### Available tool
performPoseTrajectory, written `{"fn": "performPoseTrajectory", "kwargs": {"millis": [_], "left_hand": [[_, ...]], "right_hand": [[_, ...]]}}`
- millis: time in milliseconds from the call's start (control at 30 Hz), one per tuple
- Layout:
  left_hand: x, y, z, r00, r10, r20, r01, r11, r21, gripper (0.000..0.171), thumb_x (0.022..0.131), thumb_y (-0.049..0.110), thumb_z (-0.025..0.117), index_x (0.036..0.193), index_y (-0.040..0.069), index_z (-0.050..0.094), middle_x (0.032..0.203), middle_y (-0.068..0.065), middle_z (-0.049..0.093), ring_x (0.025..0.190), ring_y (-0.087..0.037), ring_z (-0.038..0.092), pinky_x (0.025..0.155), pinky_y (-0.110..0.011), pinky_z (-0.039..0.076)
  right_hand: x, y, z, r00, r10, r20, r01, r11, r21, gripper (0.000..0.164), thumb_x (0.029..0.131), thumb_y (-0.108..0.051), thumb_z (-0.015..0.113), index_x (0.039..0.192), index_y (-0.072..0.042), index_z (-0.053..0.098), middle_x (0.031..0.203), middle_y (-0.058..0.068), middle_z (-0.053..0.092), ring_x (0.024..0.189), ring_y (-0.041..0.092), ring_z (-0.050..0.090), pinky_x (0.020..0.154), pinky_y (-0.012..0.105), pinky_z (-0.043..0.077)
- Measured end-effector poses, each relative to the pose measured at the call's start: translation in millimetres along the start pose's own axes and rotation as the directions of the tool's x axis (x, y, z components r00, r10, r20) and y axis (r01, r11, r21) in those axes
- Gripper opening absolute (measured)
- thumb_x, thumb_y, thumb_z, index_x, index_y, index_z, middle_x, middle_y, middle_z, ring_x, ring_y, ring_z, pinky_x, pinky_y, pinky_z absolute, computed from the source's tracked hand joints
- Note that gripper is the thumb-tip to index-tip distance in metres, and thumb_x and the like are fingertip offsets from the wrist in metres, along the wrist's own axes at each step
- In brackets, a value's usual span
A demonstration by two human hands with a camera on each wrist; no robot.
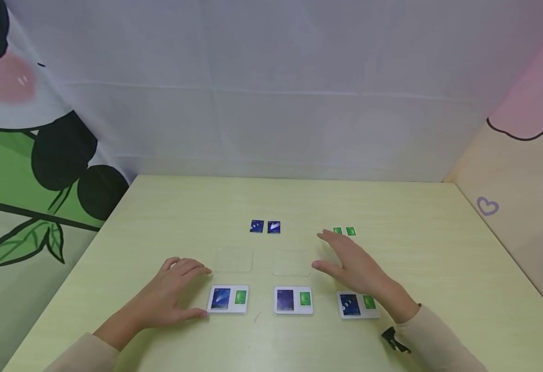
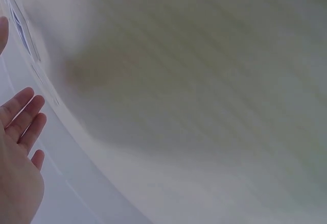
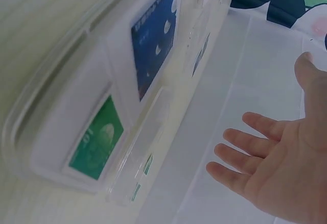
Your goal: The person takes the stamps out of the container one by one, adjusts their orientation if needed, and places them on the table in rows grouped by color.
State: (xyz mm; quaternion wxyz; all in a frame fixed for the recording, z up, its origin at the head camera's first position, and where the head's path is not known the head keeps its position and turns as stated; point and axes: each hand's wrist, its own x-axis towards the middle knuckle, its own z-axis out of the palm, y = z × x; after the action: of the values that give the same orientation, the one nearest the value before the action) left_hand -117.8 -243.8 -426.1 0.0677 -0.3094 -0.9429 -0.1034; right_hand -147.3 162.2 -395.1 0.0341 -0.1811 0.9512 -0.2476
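Observation:
My left hand is spread at the left end of the near row. Its thumb tip is right at the edge of the left white case, which bears a blue and a green stamp-like picture. The index fingertip reaches the corner of a clear flat case. My right hand hovers with fingers extended over the right side, and nothing is in its grasp. Below its wrist lies the right white case, partly covered by the forearm. A middle white case lies between them.
Two small blue pictures lie farther back, with two small green ones to their right, one partly hidden by fingers. Another clear case lies behind the middle white case. A pale wall closes off the table's back.

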Motion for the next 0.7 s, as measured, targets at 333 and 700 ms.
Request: {"fn": "performPoseTrajectory", "kwargs": {"millis": [333, 700], "left_hand": [[0.8, 2.1, 1.9, 1.0, 0.017, 0.006, -0.017, 1.0, 0.018, 0.073, 0.069, 0.067, 0.072, 0.121, 0.017, 0.06, 0.119, 0.006, 0.062, 0.116, -0.016, 0.054, 0.103, -0.047, 0.03], [-0.6, 4.3, 5.5, 1.0, 0.006, 0.029, -0.006, 1.0, 0.019, 0.07, 0.073, 0.069, 0.067, 0.121, 0.018, 0.061, 0.118, 0.008, 0.062, 0.116, -0.015, 0.054, 0.104, -0.05, 0.032]], "right_hand": [[0.9, -12.4, 6.5, 1.0, -0.01, 0.024, 0.01, 1.0, 0.003, 0.069, 0.09, -0.051, 0.06, 0.145, -0.013, 0.042, 0.155, 0.011, 0.036, 0.142, 0.034, 0.036, 0.111, 0.054, 0.033], [1.3, -18.7, 13.6, 0.998, -0.012, 0.064, 0.011, 1.0, 0.025, 0.071, 0.09, -0.055, 0.057, 0.145, -0.015, 0.041, 0.155, 0.007, 0.037, 0.144, 0.03, 0.034, 0.115, 0.05, 0.029]]}}
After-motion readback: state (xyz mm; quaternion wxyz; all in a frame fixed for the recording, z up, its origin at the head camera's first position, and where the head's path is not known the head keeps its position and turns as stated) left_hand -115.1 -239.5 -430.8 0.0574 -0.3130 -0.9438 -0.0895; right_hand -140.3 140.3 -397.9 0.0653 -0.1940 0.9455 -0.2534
